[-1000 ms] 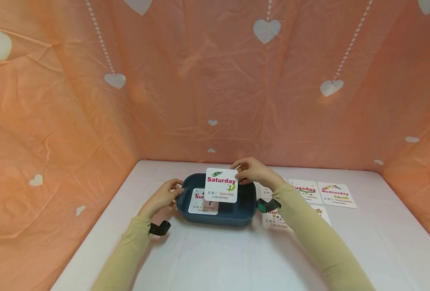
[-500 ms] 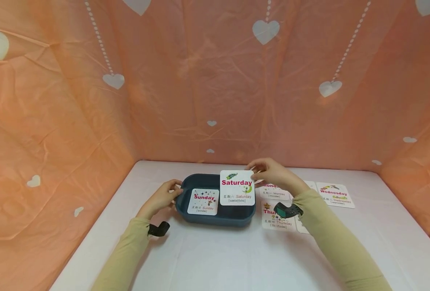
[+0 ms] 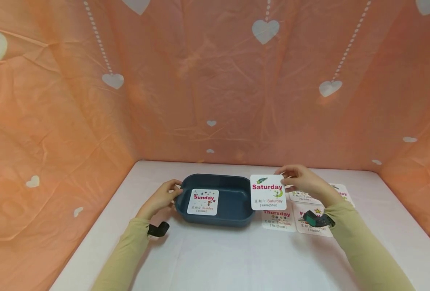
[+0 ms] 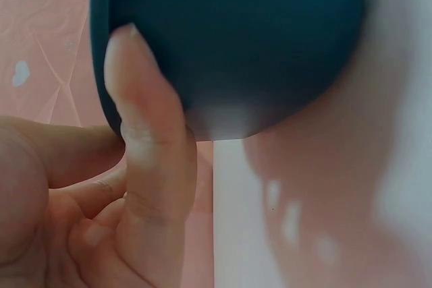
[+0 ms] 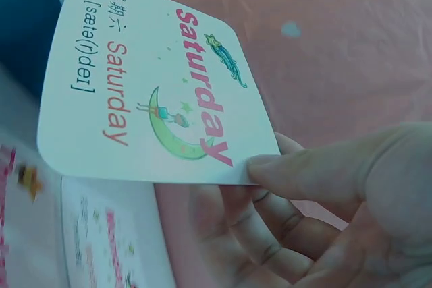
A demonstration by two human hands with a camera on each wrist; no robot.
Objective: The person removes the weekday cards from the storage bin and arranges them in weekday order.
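My right hand [image 3: 304, 182] pinches the Saturday card [image 3: 267, 193] at its edge, thumb on the printed face, as the right wrist view shows [image 5: 155, 92]. The card is held above the table, just past the right end of a dark blue tray [image 3: 233, 220]. Inside the tray, toward its left, lies the Sunday card [image 3: 203, 202]. At the tray's left end my left hand [image 3: 160, 199] grips the rim; in the left wrist view the thumb [image 4: 145, 106] lies along one side of the tray wall [image 4: 250, 38] with a finger on the other.
Right of the tray lie the Thursday card [image 3: 278, 220] and the Friday card [image 3: 315, 232]. Behind them are the Tuesday card [image 3: 302, 197] and another card [image 3: 344, 192], partly covered by my right hand and arm. An orange cloth with hearts [image 3: 215, 89] walls the table.
My right hand has carried the Saturday card rightward from above the tray to beyond its right end. The Sunday card is now fully uncovered. My left hand has stayed on the tray.
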